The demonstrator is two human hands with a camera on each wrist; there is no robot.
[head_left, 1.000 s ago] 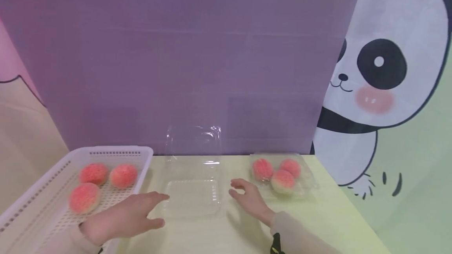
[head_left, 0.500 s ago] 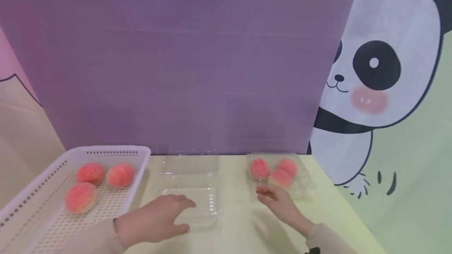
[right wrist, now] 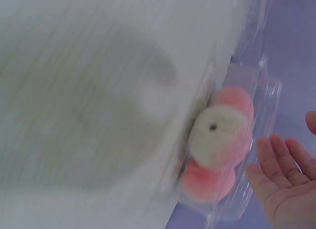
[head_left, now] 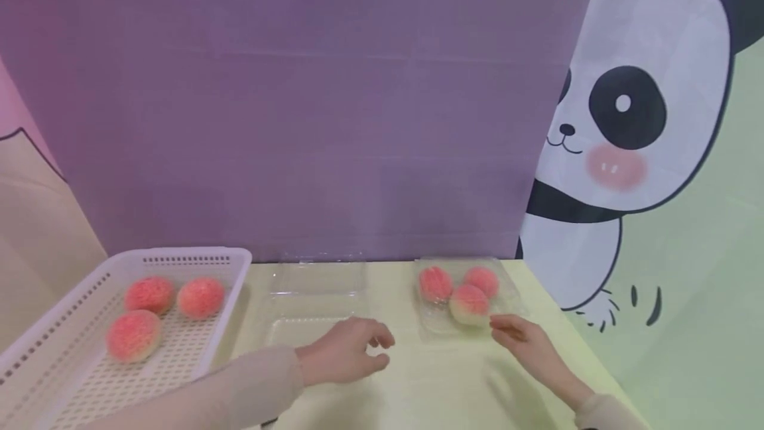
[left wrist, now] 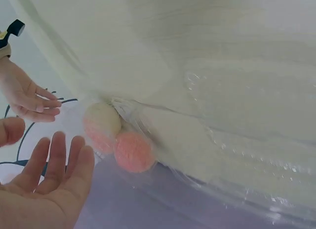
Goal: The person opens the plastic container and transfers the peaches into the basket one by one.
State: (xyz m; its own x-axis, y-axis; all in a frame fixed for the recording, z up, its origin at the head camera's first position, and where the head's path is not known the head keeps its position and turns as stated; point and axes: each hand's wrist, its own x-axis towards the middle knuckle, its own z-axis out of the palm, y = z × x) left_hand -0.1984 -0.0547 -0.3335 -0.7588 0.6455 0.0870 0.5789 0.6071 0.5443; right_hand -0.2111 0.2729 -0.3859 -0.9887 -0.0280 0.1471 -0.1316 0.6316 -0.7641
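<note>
Head view: left hand (head_left: 347, 352), right hand (head_left: 534, 354) hung loose, empty!
Clamshell (head_left: 438, 322) near back-right corner of worktop (head_left: 430, 390) looked light, flimsy, best rim-held.

Left grip (head_left: 347, 352) and right grip (head_left: 533, 349) apart, both loosely curved

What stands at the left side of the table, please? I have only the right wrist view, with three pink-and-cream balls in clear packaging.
Observer: The head view shows a white basket there, with three more pink-and-cream balls in it.
Operator: Thank you. Where is the left hand now?
Observer: It is between the basket and your clear packaging, and it holds nothing.
Operator: And what is to the right of the purple backdrop?
Observer: A large panda drawing, partly covered by the backdrop.
</note>
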